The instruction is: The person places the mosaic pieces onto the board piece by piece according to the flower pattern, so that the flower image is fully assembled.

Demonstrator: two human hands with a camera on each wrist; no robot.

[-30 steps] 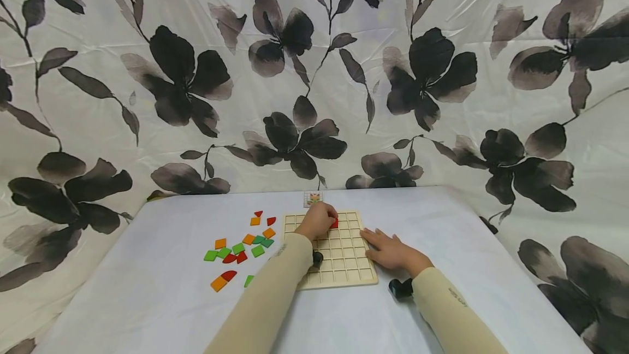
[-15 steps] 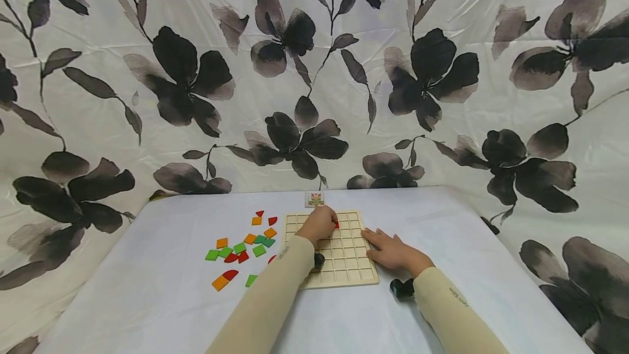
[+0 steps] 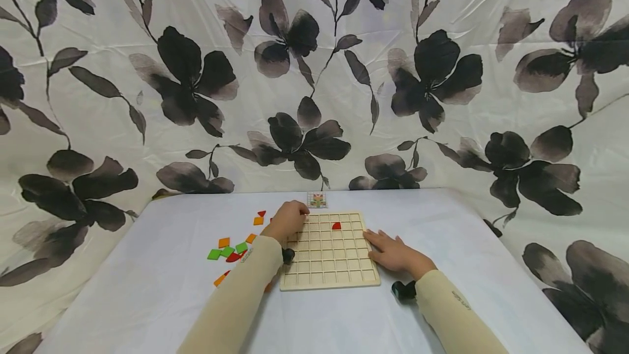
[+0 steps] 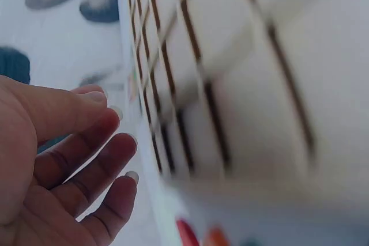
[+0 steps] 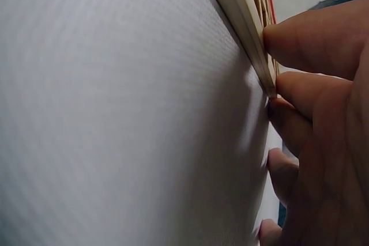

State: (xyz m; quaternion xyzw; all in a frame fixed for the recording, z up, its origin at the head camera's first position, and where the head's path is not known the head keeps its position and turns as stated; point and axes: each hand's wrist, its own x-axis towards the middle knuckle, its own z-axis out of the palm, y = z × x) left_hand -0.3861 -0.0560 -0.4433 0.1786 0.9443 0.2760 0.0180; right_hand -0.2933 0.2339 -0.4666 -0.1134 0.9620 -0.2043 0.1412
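A pale wooden board (image 3: 330, 258) with a grid of raised lines lies on the white table. A single red piece with a curved edge (image 3: 336, 226) sits in one of its upper cells. My left hand (image 3: 286, 219) hovers at the board's far left corner, holding nothing; in the left wrist view its fingers (image 4: 118, 151) are loosely bent beside the grid. With fingers spread, my right hand (image 3: 397, 254) rests along the board's right side. Up close, its thumb and fingertips (image 5: 288, 87) touch the board's edge.
Left of the board lie loose flat pieces, among them a green piece (image 3: 227, 251), an orange square (image 3: 258, 221) and a red triangle (image 3: 262, 213); my left sleeve hides some. A small patterned card (image 3: 316, 199) lies beyond the board. A floral cloth (image 3: 304, 146) hangs behind the table.
My left hand has let go of the red piece, leaving it in the grid, and moved left to the board's far left corner. The right hand stays at the board's edge.
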